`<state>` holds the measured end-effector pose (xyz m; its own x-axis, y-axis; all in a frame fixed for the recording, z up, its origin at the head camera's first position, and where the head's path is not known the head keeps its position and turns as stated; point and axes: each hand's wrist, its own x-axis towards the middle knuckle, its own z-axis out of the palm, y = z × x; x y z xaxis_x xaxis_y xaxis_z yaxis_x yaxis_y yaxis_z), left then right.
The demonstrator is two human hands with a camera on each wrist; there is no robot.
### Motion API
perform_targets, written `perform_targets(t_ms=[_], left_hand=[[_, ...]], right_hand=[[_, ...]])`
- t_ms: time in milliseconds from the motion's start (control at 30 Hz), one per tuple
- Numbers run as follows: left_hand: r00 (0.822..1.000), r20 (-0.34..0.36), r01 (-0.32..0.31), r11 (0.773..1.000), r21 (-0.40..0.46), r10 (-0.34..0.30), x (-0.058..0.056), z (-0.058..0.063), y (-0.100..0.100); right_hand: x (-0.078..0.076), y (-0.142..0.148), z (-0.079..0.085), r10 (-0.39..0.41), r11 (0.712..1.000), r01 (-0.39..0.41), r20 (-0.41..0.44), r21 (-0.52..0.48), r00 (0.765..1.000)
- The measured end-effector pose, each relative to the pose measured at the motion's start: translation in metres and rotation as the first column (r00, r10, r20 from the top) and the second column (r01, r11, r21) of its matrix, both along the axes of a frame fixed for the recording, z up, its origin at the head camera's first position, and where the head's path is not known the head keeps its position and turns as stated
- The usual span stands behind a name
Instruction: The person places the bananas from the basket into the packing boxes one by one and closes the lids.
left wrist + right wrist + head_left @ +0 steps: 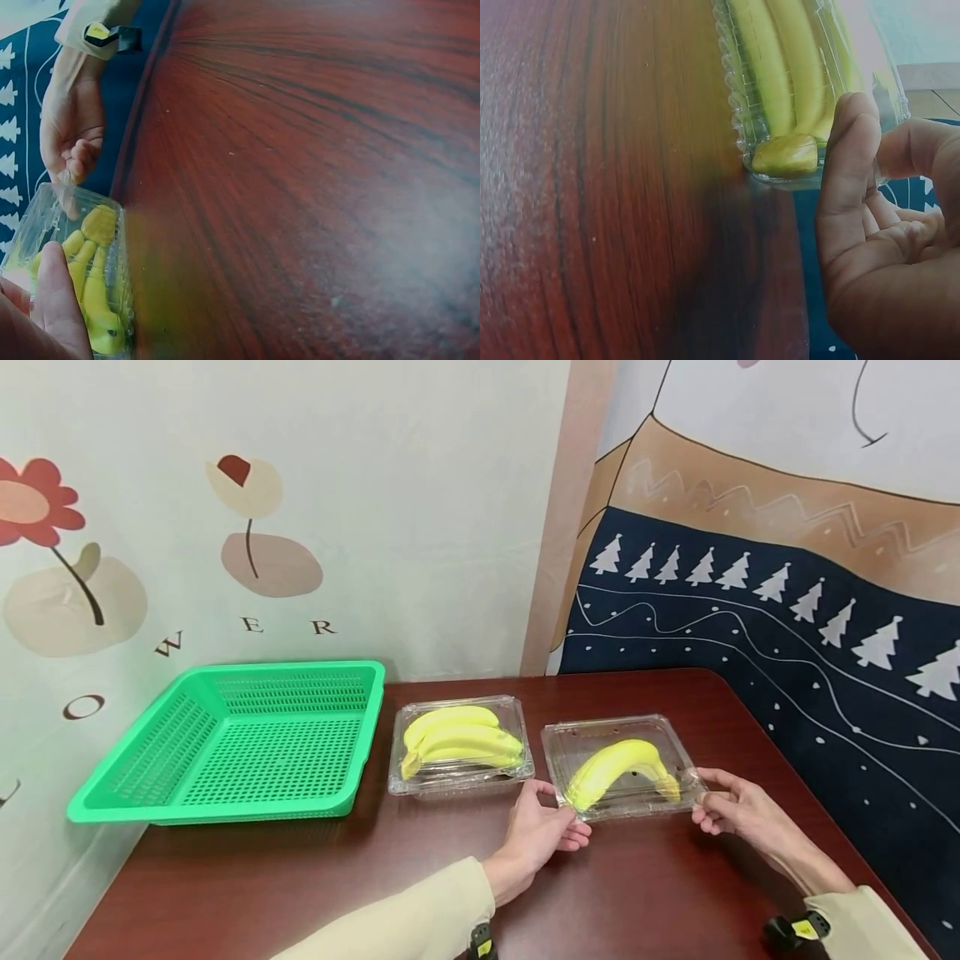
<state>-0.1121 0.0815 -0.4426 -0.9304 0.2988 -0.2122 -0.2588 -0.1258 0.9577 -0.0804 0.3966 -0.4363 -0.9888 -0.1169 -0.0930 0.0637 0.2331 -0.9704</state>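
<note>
A clear plastic clamshell box (600, 735) with bananas (611, 768) inside is on the right part of the table, its lid down. My left hand (536, 831) grips its near left corner, the thumb (56, 285) lying along the edge in the left wrist view. At the near right corner my right hand (757, 827) pinches the rim between thumb and fingers. Through the plastic, the banana stem end (786, 155) shows in the right wrist view. Whether the box touches the table cannot be told.
Left of the held box stands a second clear clamshell box (405, 785) with bananas (461, 739). A green perforated plastic basket (285, 760) is at the table's left. The dark red wooden table (420, 852) meets a patterned wall covering (450, 527) at the back.
</note>
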Motion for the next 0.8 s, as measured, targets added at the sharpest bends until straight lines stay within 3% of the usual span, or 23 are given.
perform_targets(t_ms=[233,467,800], left_hand=[[0.997,0.075,0.028,0.998,0.061,-0.033,-0.0016,-0.0007,-0.0033],[0.98,0.173,0.075,0.987,0.14,-0.099,-0.0049,0.001,-0.0039],[0.979,0.171,0.082,0.984,0.158,-0.109,-0.0047,-0.0004,-0.0023]], right_hand=[[0.0013,0.0022,-0.0014,-0.01,1.0,0.01,0.022,-0.02,1.0],[0.0014,0.0017,-0.0005,-0.019,1.0,0.02,0.051,-0.023,0.999],[0.002,0.0036,-0.0002,0.002,0.999,-0.001,0.038,-0.036,0.999]])
